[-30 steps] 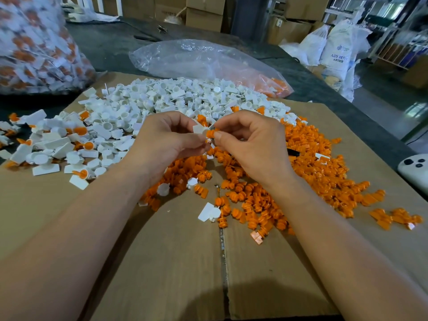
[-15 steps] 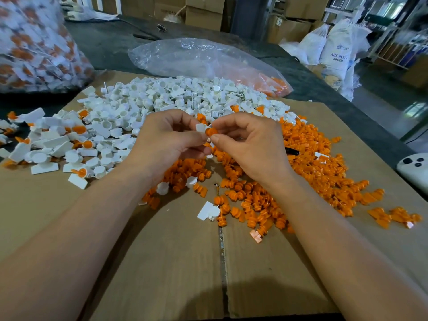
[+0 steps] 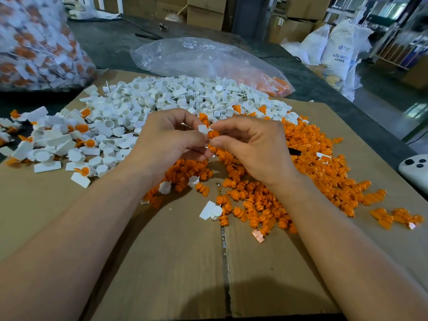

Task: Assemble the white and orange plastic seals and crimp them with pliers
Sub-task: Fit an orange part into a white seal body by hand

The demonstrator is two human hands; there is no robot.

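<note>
A flattened cardboard sheet (image 3: 162,262) covers the table in front of me. Off the cardboard's far left corner sits a bulging bag of finished seals (image 3: 34,42), and just past its far edge lies a crumpled clear plastic bag (image 3: 196,56) with a few orange pieces in its right end. The heap of white seal bodies (image 3: 176,98) spreads over the far left part of the cardboard, and some near its left edge already carry orange caps. The heap of orange inserts (image 3: 312,163) covers the cardboard's middle and right side, thinning towards the right edge.

My two hands meet above the middle of the cardboard, over the line where the two heaps join. My left hand (image 3: 166,144) is curled, with thumb and fingertips pinching one white seal body (image 3: 203,129). My right hand (image 3: 252,147) pinches one orange insert (image 3: 213,134) between thumb and forefinger, with its other fingers folded in. The two parts touch each other in the small gap between my fingertips, the white one on the left and the orange one on the right.
</note>
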